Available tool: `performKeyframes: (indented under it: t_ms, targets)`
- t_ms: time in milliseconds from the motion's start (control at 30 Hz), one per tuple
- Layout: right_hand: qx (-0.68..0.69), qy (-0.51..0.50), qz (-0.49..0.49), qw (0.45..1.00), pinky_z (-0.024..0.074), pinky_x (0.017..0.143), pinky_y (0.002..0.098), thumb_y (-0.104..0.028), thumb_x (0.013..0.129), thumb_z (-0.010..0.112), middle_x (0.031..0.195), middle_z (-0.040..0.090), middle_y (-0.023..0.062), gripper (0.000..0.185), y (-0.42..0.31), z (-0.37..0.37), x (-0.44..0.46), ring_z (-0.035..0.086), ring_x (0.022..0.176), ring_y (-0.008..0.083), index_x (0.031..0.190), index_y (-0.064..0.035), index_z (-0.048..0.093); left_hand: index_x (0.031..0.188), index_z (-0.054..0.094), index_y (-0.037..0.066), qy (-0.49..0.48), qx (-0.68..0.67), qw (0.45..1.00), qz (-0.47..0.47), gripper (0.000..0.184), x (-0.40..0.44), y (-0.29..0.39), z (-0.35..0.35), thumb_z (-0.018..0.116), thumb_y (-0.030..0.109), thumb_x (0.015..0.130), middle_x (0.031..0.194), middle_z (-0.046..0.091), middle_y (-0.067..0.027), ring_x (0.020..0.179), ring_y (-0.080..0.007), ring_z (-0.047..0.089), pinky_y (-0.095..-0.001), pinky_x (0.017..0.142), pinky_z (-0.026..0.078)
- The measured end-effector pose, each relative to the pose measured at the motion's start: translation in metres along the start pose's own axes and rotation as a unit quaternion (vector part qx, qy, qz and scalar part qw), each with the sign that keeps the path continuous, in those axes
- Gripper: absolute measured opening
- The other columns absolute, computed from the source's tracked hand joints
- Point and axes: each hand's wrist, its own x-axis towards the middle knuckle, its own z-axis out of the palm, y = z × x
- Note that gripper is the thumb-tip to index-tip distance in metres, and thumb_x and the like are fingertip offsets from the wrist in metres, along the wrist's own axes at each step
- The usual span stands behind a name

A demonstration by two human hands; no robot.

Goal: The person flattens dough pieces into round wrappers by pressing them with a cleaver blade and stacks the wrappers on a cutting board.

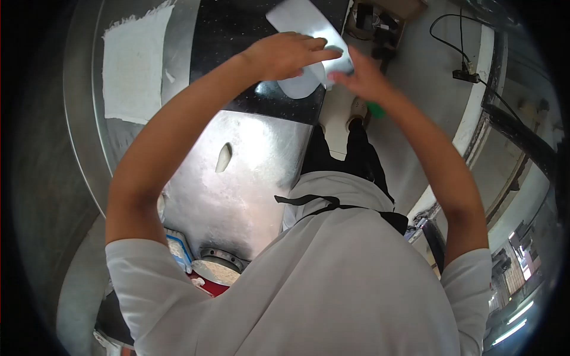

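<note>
A thin, shiny whitish sheet (300,21) slants over the far end of the black counter, past its right edge. Across it lies my left hand (291,54), its fingers stretched out and thumb apart below. My right hand (363,76) grips the sheet's right end, thumb in front; its other fingers are partly hidden. Beneath my left hand, a pale rounded flat piece (298,84) shows; I cannot tell whether it belongs to the sheet. Nearer me, a small pale elongated lump (224,158) rests on the metal worktop (249,178).
A white frayed cloth (133,65) lies at the left. Near my left elbow stand a blue-rimmed container (178,246) and a round pan with pale contents (217,273). A power strip with a cable (466,76) and a box (404,9) are at the right.
</note>
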Motion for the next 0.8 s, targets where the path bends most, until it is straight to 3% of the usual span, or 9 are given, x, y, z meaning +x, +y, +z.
performKeyframes:
  t_ms: [100, 133, 233, 267, 367, 400, 533, 633, 800]
  targets:
    - [0.038, -0.014, 0.038, 0.998, 0.0540, 0.096, 0.0410, -0.023, 0.088, 0.082, 0.118, 0.069, 0.0181, 0.059, -0.002, 0.027, -0.043, 0.067, 0.112, 0.0263, 0.134, 0.0007, 0.052, 0.148, 0.049, 0.020, -0.158, -0.041, 0.980, -0.114, 0.075, 0.019, 0.011, -0.017, 0.080, 0.009, 0.082, 0.122, 0.070, -0.0133, 0.115, -0.0341, 0.068, -0.0425, 0.101, 0.052]
    - [0.028, -0.004, 0.033, 0.999, 0.0541, 0.094, 0.0423, -0.024, 0.088, 0.082, 0.116, 0.070, 0.0207, 0.058, -0.001, 0.035, -0.052, 0.068, 0.110, 0.0309, 0.132, 0.0005, 0.052, 0.126, 0.064, 0.015, -0.101, -0.031, 0.989, -0.100, 0.051, 0.017, 0.012, -0.020, 0.080, 0.006, 0.079, 0.105, 0.074, -0.0126, 0.105, -0.0347, 0.072, -0.0438, 0.099, 0.053]
    - [-0.003, 0.007, 0.046, 0.999, 0.0539, 0.090, 0.0456, -0.027, 0.086, 0.082, 0.111, 0.070, 0.0269, 0.056, -0.004, 0.056, -0.083, 0.070, 0.106, 0.0413, 0.125, 0.0006, 0.053, 0.117, 0.071, 0.008, -0.221, -0.009, 0.970, -0.104, 0.036, 0.021, 0.012, -0.042, 0.073, 0.004, 0.081, 0.116, 0.073, -0.0131, 0.109, -0.0318, 0.071, -0.0422, 0.090, 0.057]
    - [-0.016, -0.002, 0.064, 0.998, 0.0538, 0.089, 0.0462, -0.028, 0.087, 0.082, 0.110, 0.070, 0.0279, 0.056, -0.007, 0.059, -0.093, 0.070, 0.106, 0.0425, 0.124, 0.0011, 0.052, 0.105, 0.072, 0.009, -0.206, -0.020, 0.972, -0.109, 0.026, 0.017, 0.010, -0.042, 0.073, 0.004, 0.080, 0.112, 0.074, -0.0141, 0.107, -0.0327, 0.072, -0.0429, 0.089, 0.056]
    - [-0.065, -0.058, 0.091, 0.992, 0.0533, 0.088, 0.0475, -0.029, 0.087, 0.082, 0.108, 0.069, 0.0298, 0.056, -0.018, 0.065, -0.123, 0.069, 0.105, 0.0456, 0.122, 0.0026, 0.050, 0.099, 0.070, 0.008, -0.070, -0.050, 0.995, -0.041, 0.020, -0.002, 0.001, -0.036, 0.073, 0.005, 0.079, 0.103, 0.074, -0.0151, 0.103, -0.0352, 0.072, -0.0438, 0.087, 0.056]
    - [-0.082, -0.081, 0.097, 0.989, 0.0532, 0.087, 0.0479, -0.029, 0.087, 0.082, 0.107, 0.069, 0.0303, 0.057, -0.021, 0.064, -0.133, 0.068, 0.104, 0.0465, 0.121, 0.0030, 0.050, 0.096, 0.066, 0.007, -0.085, -0.108, 0.989, -0.054, 0.020, -0.006, -0.002, -0.037, 0.074, 0.005, 0.078, 0.098, 0.072, -0.0164, 0.100, -0.0377, 0.071, -0.0450, 0.088, 0.055]
    - [-0.077, -0.111, 0.102, 0.986, 0.0532, 0.080, 0.0472, -0.031, 0.086, 0.083, 0.100, 0.069, 0.0293, 0.055, -0.026, 0.045, -0.155, 0.068, 0.094, 0.0467, 0.116, 0.0029, 0.052, 0.109, 0.059, 0.007, -0.154, -0.234, 0.940, -0.194, 0.035, -0.018, 0.007, -0.064, 0.076, 0.003, 0.079, 0.099, 0.071, -0.0182, 0.099, -0.0393, 0.070, -0.0462, 0.088, 0.054]
    - [-0.069, -0.106, 0.123, 0.984, 0.0528, 0.075, 0.0464, -0.031, 0.084, 0.085, 0.094, 0.068, 0.0281, 0.052, -0.021, 0.023, -0.162, 0.069, 0.087, 0.0449, 0.111, 0.0018, 0.054, 0.113, 0.058, 0.005, -0.041, -0.292, 0.922, -0.250, 0.037, -0.038, -0.010, -0.042, 0.074, 0.001, 0.080, 0.098, 0.071, -0.0179, 0.098, -0.0382, 0.071, -0.0452, 0.086, 0.055]
    - [-0.081, -0.109, 0.124, 0.983, 0.0518, 0.074, 0.0468, -0.029, 0.084, 0.085, 0.091, 0.068, 0.0268, 0.048, -0.023, -0.011, -0.128, 0.069, 0.085, 0.0430, 0.105, 0.0003, 0.053, 0.115, 0.058, 0.004, 0.091, -0.353, 0.877, -0.312, 0.040, -0.055, -0.047, -0.037, 0.073, -0.007, 0.081, 0.092, 0.065, -0.0119, 0.089, -0.0253, 0.068, -0.0371, 0.082, 0.055]
